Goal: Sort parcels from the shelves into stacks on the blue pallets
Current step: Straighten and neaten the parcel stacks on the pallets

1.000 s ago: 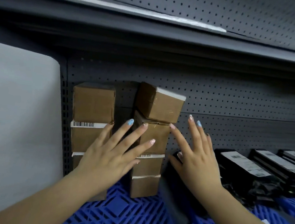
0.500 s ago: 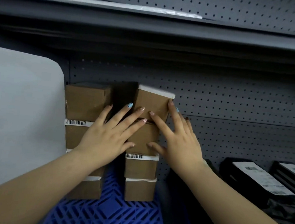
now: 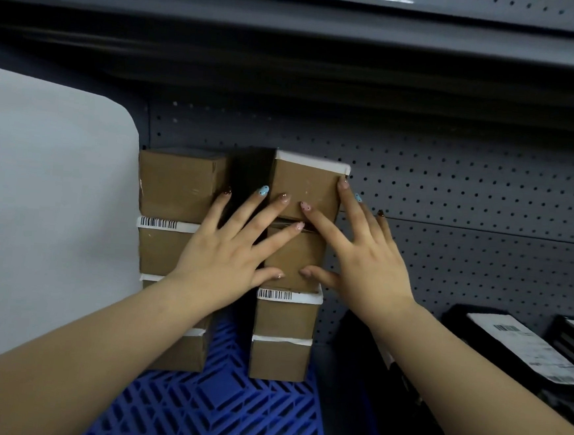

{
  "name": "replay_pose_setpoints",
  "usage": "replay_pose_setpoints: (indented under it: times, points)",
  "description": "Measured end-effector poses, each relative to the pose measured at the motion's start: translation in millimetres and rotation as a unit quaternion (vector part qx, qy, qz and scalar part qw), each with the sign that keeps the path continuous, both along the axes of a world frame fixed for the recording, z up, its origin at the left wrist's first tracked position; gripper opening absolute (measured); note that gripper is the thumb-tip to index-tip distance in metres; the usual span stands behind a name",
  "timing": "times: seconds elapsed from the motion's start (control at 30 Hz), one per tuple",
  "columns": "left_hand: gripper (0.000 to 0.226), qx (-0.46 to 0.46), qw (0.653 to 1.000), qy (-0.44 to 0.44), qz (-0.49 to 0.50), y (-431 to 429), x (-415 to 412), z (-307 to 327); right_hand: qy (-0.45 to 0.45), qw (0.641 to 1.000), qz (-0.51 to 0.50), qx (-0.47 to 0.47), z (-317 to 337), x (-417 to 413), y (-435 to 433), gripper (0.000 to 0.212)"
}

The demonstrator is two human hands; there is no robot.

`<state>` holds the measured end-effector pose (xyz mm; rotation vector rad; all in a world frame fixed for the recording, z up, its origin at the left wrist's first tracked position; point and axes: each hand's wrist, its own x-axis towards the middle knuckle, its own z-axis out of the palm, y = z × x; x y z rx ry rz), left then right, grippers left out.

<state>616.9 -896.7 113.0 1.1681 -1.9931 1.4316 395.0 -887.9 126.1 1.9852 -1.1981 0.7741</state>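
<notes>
Two stacks of small brown cardboard parcels stand on a blue pallet (image 3: 215, 414) against a grey pegboard wall. The left stack (image 3: 178, 188) and the right stack (image 3: 284, 323) each hold several boxes. My left hand (image 3: 227, 254) lies flat with spread fingers across the gap, its fingertips touching the top box (image 3: 306, 188) of the right stack. My right hand (image 3: 361, 261) presses with straight fingers on that top box and the box under it, from the right side. The top box sits square on its stack.
A white panel (image 3: 49, 205) stands left of the stacks. Black parcels with white labels (image 3: 522, 345) lie at the right on a lower level. A dark shelf (image 3: 293, 29) runs overhead. The pegboard wall (image 3: 468, 204) closes the back.
The top box of the right stack was tilted and skewed; both hands came in and now it sits straight. The view moved closer and slightly right.
</notes>
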Motion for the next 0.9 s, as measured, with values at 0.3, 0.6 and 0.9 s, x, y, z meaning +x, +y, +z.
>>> replay_pose_setpoints:
  times: [0.3, 0.6, 0.9]
  points:
    - [0.074, 0.017, 0.999, -0.004, -0.029, 10.8, -3.1, -2.9, -0.01, 1.0, -0.008, -0.008, -14.8, -11.5, 13.4, 0.095]
    - [0.073, 0.026, 0.998, -0.027, -0.046, 12.8, -2.7, -40.1, -0.014, 0.996, -0.056, 0.069, -59.4, -37.7, 27.9, 0.092]
    - [0.078, 0.057, 0.997, -0.028, -0.049, 28.7, -18.2, -57.9, 0.013, 0.998, -0.026, 0.064, -74.5, -40.7, 41.9, 0.097]
